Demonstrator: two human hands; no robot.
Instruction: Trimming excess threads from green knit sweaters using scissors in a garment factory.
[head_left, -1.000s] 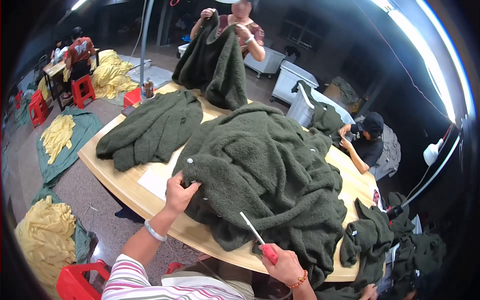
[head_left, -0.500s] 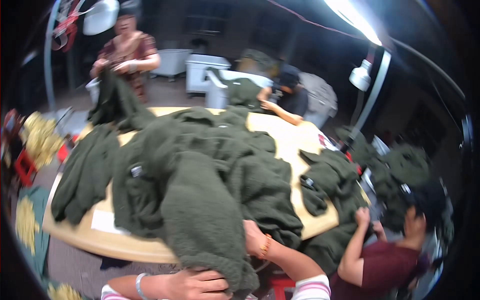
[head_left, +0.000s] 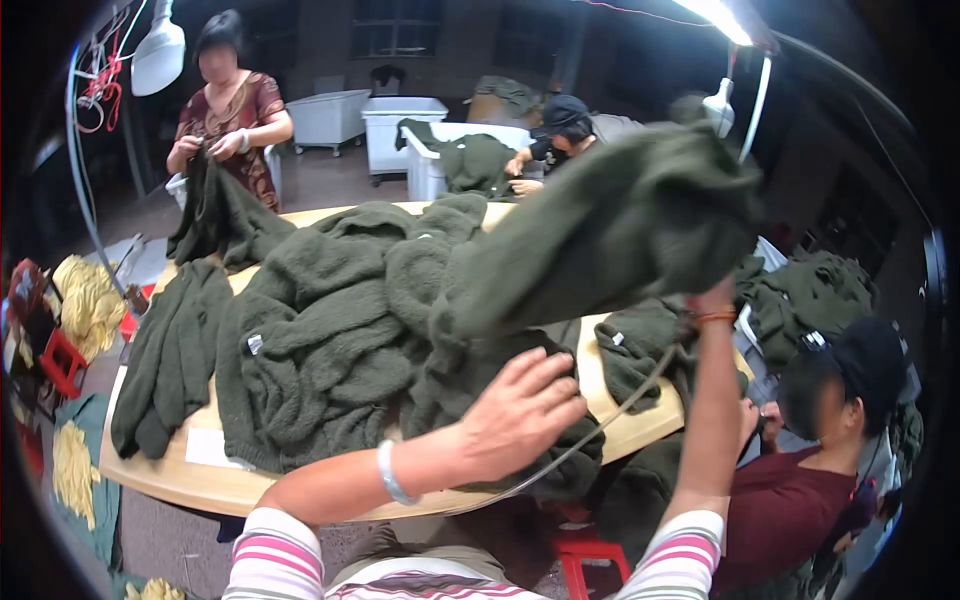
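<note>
Held a dark green garment (head_left: 605,230) aloft, right of centre in the frame, above the bench (head_left: 645,428). Placed the right hand (head_left: 714,297) against the lower edge of that garment (with fingers hidden by fabric; could not determine whether clamped or loose). Positioned the left hand (head_left: 525,408) near the centre of the frame, back uppermost, with fingers lightly bent and parted, below the same garment. Routed a grey hose (head_left: 652,379) from beside the right hand toward the lower middle. Spread a pile of dark green garments (head_left: 310,340) left of centre, just beside a white sheet (head_left: 210,446).
</note>
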